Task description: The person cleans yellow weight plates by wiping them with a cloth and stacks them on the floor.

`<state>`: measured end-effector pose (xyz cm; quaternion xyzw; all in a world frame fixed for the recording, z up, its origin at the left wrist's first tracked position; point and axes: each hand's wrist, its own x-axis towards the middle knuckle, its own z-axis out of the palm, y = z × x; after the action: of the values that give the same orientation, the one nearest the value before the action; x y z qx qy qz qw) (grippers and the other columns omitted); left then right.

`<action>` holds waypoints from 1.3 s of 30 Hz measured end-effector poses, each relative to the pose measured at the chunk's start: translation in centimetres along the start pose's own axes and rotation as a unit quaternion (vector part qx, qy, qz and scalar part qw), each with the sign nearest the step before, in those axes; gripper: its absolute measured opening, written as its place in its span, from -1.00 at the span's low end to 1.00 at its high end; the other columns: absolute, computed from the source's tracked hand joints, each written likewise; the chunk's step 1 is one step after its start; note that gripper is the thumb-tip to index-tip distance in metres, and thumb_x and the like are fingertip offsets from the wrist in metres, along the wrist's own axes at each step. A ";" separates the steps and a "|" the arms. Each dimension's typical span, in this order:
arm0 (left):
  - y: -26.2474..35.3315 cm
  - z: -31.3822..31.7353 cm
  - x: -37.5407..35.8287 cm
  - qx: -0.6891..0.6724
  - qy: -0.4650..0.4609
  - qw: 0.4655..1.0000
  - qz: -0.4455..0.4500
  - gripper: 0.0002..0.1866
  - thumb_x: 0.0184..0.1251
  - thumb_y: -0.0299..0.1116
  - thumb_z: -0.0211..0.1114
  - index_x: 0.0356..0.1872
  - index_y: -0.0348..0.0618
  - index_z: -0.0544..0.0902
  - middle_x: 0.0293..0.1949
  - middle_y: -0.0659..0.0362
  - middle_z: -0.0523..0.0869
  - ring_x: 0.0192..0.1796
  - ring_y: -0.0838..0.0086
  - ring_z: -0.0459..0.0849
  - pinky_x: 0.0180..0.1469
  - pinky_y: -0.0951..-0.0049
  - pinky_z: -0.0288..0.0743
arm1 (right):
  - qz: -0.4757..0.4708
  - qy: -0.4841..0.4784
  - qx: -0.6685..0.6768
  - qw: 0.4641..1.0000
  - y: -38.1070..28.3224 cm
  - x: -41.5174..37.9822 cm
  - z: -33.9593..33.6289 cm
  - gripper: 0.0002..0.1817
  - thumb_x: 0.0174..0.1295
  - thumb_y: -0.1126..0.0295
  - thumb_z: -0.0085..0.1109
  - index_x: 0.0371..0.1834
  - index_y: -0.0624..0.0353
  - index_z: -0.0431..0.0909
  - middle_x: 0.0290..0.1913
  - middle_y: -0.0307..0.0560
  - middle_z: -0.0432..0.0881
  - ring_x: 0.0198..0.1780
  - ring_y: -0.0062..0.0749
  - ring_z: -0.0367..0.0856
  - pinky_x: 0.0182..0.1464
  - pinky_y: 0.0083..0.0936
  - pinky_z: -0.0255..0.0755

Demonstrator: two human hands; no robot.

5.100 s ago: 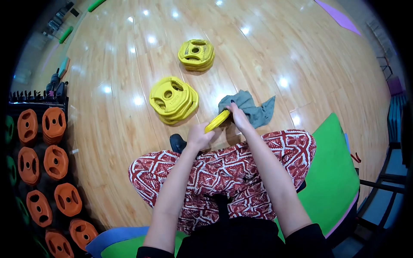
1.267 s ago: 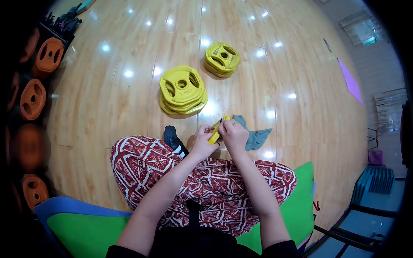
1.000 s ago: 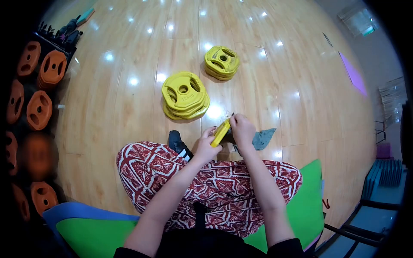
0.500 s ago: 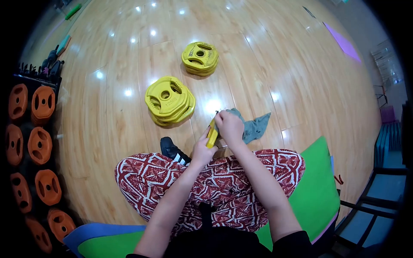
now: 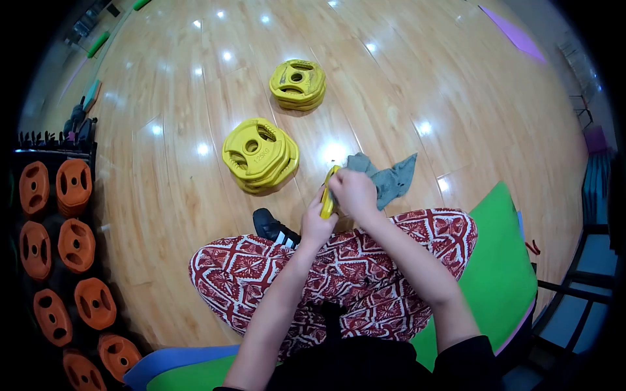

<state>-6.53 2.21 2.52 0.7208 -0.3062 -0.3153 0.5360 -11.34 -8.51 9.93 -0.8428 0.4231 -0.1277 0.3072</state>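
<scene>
My left hand point(image 5: 317, 223) grips a yellow weight plate point(image 5: 328, 203) that stands on edge just in front of my crossed legs. Against the plate's right face, my right hand point(image 5: 356, 193) is closed on a grey-green cloth point(image 5: 395, 178), whose loose end trails to the right. Ahead and to the left lies a stack of yellow plates point(image 5: 254, 151), the top one marked 1.25 KG. A second, smaller yellow stack point(image 5: 297, 83) sits farther off. The fingers of my right hand are partly hidden.
Orange weight plates point(image 5: 77, 245) fill a rack along the left. Beneath me are a green mat point(image 5: 495, 260) and a blue mat point(image 5: 176, 360). A black shoe point(image 5: 268, 225) shows by my left knee. A purple mat point(image 5: 513, 32) lies at the far right.
My right hand has shifted slightly right and down along the plate with the cloth. The plate looks more upright, and the whole view has tilted a little.
</scene>
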 end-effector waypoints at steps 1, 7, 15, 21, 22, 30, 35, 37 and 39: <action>0.5 0.0 -0.1 0.002 -0.003 1.000 0.003 -0.65 -0.18 -0.43 0.18 -0.26 -0.33 0.57 0.18 0.06 0.37 -0.04 0.20 0.54 -0.06 0.42 0.40 | -0.057 0.014 -0.065 0.996 -0.5 -0.9 -0.1 -0.72 0.01 0.21 0.03 -0.62 0.20 0.53 -0.63 0.07 0.51 -0.55 -0.06 0.53 -0.48 -0.22 0.40; 1.0 0.2 -0.3 0.025 0.009 0.999 0.037 -0.70 -0.20 -0.45 0.17 -0.34 -0.36 0.58 0.18 0.05 0.37 -0.05 0.18 0.54 -0.06 0.39 0.40 | -0.002 0.098 -0.047 0.994 1.4 2.4 0.6 -0.74 0.00 0.22 -0.01 -0.65 0.13 0.54 -0.62 0.04 0.54 -0.57 -0.06 0.54 -0.51 -0.23 0.43; 0.7 0.6 -0.3 0.077 0.021 0.994 0.070 -0.70 -0.17 -0.39 0.18 -0.34 -0.33 0.58 0.18 0.06 0.37 -0.08 0.19 0.56 -0.09 0.36 0.41 | 0.073 -0.041 -0.071 0.994 3.8 6.3 0.9 -0.74 -0.05 0.21 -0.01 -0.54 0.13 0.60 -0.50 0.06 0.59 -0.41 -0.05 0.58 -0.33 -0.21 0.46; 0.9 0.1 -0.3 0.052 -0.013 0.998 -0.017 -0.62 -0.16 -0.43 0.17 -0.20 -0.35 0.54 0.18 0.05 0.36 -0.02 0.18 0.53 -0.03 0.40 0.39 | 0.039 0.001 -0.053 0.998 0.4 2.4 -0.6 -0.76 -0.07 0.24 0.00 -0.58 0.15 0.59 -0.54 0.08 0.57 -0.47 -0.06 0.58 -0.38 -0.21 0.45; 0.8 0.1 -0.2 0.046 -0.005 0.999 0.005 -0.62 -0.16 -0.43 0.17 -0.20 -0.36 0.54 0.18 0.04 0.36 0.00 0.19 0.52 -0.02 0.41 0.39 | 0.016 0.006 -0.062 0.998 -0.2 1.5 -0.7 -0.76 -0.07 0.25 0.00 -0.60 0.15 0.58 -0.57 0.09 0.56 -0.50 -0.06 0.57 -0.41 -0.22 0.45; 1.6 0.3 -0.5 0.091 0.000 0.995 0.052 -0.69 -0.19 -0.44 0.18 -0.31 -0.33 0.59 0.18 0.01 0.36 -0.02 0.18 0.53 -0.03 0.41 0.40 | 0.040 -0.006 -0.116 0.992 3.2 5.2 0.5 -0.78 -0.07 0.26 0.01 -0.57 0.15 0.59 -0.54 0.09 0.58 -0.45 -0.05 0.59 -0.38 -0.22 0.46; 1.7 0.8 -1.1 0.078 -0.019 0.996 0.039 -0.62 -0.17 -0.51 0.13 -0.20 -0.41 0.53 0.20 -0.01 0.33 0.13 0.28 0.43 0.08 0.50 0.29 | 0.089 -0.084 -0.134 0.983 6.4 6.1 2.7 -0.77 -0.05 0.25 0.04 -0.47 0.17 0.59 -0.39 0.14 0.59 -0.31 -0.05 0.59 -0.26 -0.23 0.46; 1.7 1.0 -0.8 0.128 0.008 0.989 0.076 -0.72 -0.17 -0.42 0.18 -0.33 -0.28 0.61 0.19 0.03 0.34 -0.07 0.16 0.56 -0.07 0.39 0.42 | 0.127 -0.054 -0.008 0.990 10.0 6.3 6.8 -0.72 -0.02 0.21 0.08 -0.49 0.21 0.61 -0.42 0.17 0.57 -0.31 -0.04 0.57 -0.27 -0.29 0.44; 1.6 0.3 -0.8 0.122 0.002 0.991 0.051 -0.69 -0.18 -0.51 0.16 -0.29 -0.37 0.55 0.03 -0.01 0.48 -0.07 0.32 0.55 -0.08 0.49 0.38 | 0.101 -0.070 0.068 0.990 11.3 7.6 7.5 -0.67 -0.01 0.22 0.08 -0.48 0.35 0.58 -0.44 0.19 0.58 -0.34 -0.15 0.59 -0.28 -0.35 0.41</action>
<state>-7.42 2.29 4.12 0.7650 -0.3779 -0.2461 0.4599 -10.30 -16.56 -3.37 -0.7796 0.4739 -0.0650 0.4043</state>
